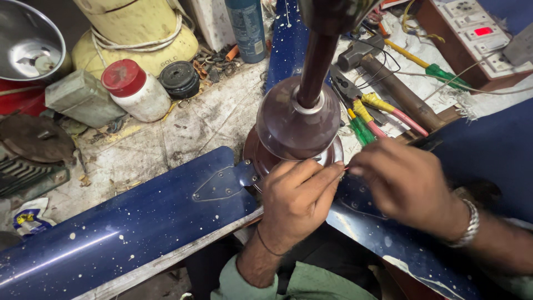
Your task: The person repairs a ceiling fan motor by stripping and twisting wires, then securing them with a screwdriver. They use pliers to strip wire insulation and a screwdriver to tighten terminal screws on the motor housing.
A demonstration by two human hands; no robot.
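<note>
A ceiling fan lies on the workbench, its maroon motor housing [297, 119] and down rod [317, 61] in the middle. Dark blue blades spattered with white specks run to the lower left [127, 228], the lower right [388, 239] and the back [286, 41]. My left hand [297, 200] rests on the front edge of the motor, fingers pinched together at the rim. My right hand [405, 186] meets it from the right, fingertips pinching something small and thin there; what it is cannot be made out.
Pliers [361, 119] with yellow, green and red grips, a hammer [383, 78] and a screwdriver [427, 66] lie behind the motor. A switchboard [477, 33] sits at the back right. A red-lidded white jar [136, 89], a yellow cylinder [139, 33] and a spray can [247, 28] stand at the back left.
</note>
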